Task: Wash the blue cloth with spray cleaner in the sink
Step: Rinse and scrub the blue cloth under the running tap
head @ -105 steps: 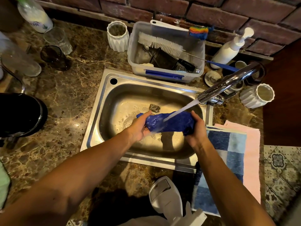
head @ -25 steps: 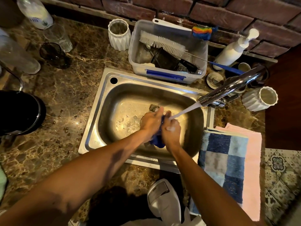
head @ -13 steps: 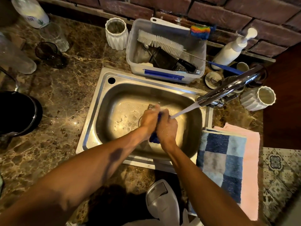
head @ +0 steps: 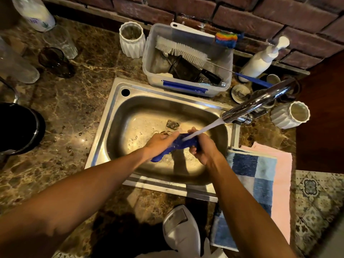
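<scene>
Blue cloth [head: 183, 143] newly stretched between gripping left hand [head: 160, 141], right hand [head: 202, 146]; no legible labels.

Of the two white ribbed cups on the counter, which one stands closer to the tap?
The white ribbed cup on the right, just beside the tap. The other ribbed cup stands left of the plastic tub, by the brick wall.

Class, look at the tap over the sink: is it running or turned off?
Running. A white stream leaves the tap spout and lands on the blue cloth held over the sink.
</scene>
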